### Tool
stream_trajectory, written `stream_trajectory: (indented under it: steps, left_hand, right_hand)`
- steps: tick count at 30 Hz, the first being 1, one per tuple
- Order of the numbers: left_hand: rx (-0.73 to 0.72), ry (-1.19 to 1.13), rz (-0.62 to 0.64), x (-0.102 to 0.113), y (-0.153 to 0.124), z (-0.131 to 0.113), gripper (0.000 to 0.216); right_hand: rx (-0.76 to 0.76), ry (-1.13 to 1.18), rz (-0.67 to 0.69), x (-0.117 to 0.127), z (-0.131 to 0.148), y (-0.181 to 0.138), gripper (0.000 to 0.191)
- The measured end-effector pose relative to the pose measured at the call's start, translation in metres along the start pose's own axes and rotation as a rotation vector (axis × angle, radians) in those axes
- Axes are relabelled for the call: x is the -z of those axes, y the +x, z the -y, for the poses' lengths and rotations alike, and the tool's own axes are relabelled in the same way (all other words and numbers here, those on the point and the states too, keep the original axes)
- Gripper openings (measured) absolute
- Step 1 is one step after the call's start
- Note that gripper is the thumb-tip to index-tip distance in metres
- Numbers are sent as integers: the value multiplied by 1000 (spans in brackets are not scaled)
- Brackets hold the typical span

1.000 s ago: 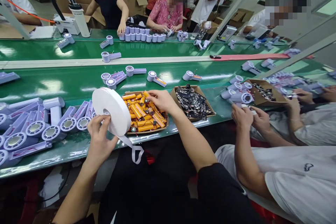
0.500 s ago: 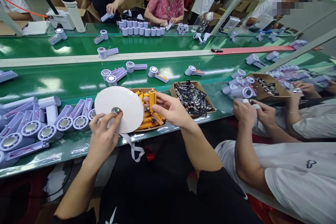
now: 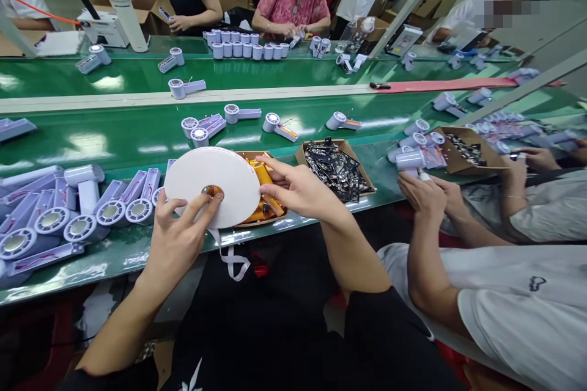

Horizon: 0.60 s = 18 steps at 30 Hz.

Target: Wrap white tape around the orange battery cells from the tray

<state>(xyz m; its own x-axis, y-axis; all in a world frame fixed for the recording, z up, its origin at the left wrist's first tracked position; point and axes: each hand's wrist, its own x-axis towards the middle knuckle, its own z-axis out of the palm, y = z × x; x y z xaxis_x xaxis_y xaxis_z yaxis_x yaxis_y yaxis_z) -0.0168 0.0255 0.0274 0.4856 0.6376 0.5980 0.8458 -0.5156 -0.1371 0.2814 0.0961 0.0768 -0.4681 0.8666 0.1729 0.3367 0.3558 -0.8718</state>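
Note:
A white reel of tape [image 3: 208,172] is gripped by my left hand [image 3: 181,229], whose fingers are hooked at the hole in its middle. A loose white strip [image 3: 235,266] dangles below the disc. Just right of the reel, my right hand [image 3: 305,188] pinches an orange cylindrical battery [image 3: 263,173] between thumb and fingers; the reel's edge covers part of it. Behind and under both is a cardboard box [image 3: 247,223] of similar orange batteries, largely hidden by the reel and my fingers.
A second box [image 3: 300,156] holds black circuit boards. Lilac fan bodies [image 3: 52,220] are heaped at left, and several more lie on the green conveyor belt [image 3: 151,128]. At right a co-worker's hands [image 3: 424,195] handle a lilac fan body. Other people sit across the belt.
The reel has tilted to a flatter angle and shifted slightly right, closer to my right hand. The battery has leaned over from upright and moved partly behind the reel's edge.

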Motion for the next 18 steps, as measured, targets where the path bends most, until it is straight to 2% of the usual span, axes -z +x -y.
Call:
stream_trajectory:
  steps: [2, 5, 7, 11, 18]
  left_hand:
    - [-1, -7, 3, 2, 4, -7, 68]
    - [35, -26, 17, -1, 5, -22, 64]
    - [54, -40, 14, -7, 2, -31, 66]
    - [56, -67, 13, -16, -4, -39, 71]
    - [-5, -133, 96, -20, -10, -39, 72]
  right_hand:
    - [-21, 239, -122, -11, -5, 2, 63]
    - [-11, 548, -461, -40, -15, 2, 61]
    - [-3, 651, -652, -59, -21, 1, 65]
    - [-65, 691, -748, -82, -28, -2, 81]
    - [-185, 693, -894, -97, -27, -9, 92]
